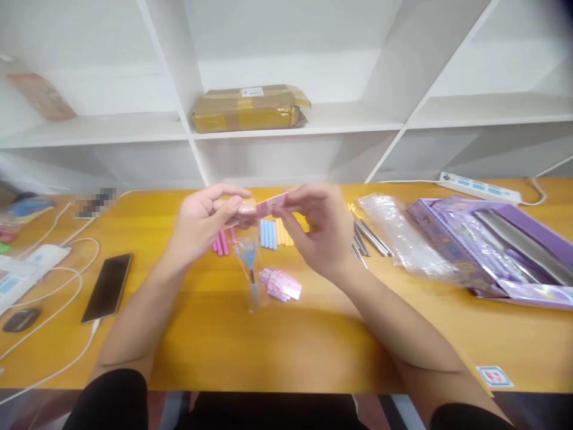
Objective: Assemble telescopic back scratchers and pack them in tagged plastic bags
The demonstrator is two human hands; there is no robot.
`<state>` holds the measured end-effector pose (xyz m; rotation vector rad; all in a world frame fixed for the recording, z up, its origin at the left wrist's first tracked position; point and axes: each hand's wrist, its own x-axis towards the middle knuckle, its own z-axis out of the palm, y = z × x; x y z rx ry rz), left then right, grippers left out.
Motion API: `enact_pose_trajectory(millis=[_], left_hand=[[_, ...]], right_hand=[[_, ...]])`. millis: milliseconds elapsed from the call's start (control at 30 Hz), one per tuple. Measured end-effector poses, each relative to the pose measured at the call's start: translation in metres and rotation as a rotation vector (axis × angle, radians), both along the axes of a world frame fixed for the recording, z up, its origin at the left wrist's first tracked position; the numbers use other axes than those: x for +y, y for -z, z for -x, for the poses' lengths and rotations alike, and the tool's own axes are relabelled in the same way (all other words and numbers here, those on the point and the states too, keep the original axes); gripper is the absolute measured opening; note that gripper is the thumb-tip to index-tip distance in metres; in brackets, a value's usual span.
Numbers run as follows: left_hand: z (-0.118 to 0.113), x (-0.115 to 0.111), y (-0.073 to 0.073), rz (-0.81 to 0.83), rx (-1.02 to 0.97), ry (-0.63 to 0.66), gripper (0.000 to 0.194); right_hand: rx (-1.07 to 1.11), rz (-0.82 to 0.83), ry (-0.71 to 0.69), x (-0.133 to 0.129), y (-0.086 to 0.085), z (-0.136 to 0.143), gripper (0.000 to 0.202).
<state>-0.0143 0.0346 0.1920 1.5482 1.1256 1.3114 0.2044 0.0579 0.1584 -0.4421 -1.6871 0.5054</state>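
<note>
Above the desk my left hand (203,224) pinches something small in clear plastic (246,207), largely hidden by the fingers. My right hand (320,227) has thumb and fingertips closed on a small pink card (271,205). The card meets the plastic between both hands; whether they are joined is unclear. Below lie a blue hand-shaped piece on a stick in a clear wrapper (252,269) and a loose pile of pink cards (280,283). Magenta sticks (220,243), blue sticks (268,234) and yellow sticks (284,232) lie in rows behind, partly covered by my hands.
Metal tubes (373,237), a clear plastic sleeve (405,236) and an open purple box (496,251) lie to the right. A phone (107,288), white cables and a power strip (31,275) occupy the left. A taped carton (246,109) sits on the shelf.
</note>
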Motion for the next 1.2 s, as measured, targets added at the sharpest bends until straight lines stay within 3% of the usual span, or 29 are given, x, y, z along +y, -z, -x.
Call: enact_pose_trajectory(millis=[200,533,1000,1200], left_hand=[[-0.005,-0.012,-0.003,0.008,-0.025,0.059,0.033],[-0.009,-0.017,-0.009,0.168,-0.175,0.208,0.037],[-0.015,-0.019,-0.009,0.281,-0.301,0.17,0.035],[-0.015,-0.018,-0.006,0.279,-0.217,0.129,0.038]], right_hand=[[-0.069,-0.041,0.114,-0.008,-0.003,0.002,0.015],[-0.276,-0.34,0.178,-0.009,-0.018,-0.006,0.025],[-0.437,-0.439,0.2,-0.019,-0.017,-0.01,0.033],[-0.496,-0.415,0.227,-0.019,-0.013,-0.01,0.032]])
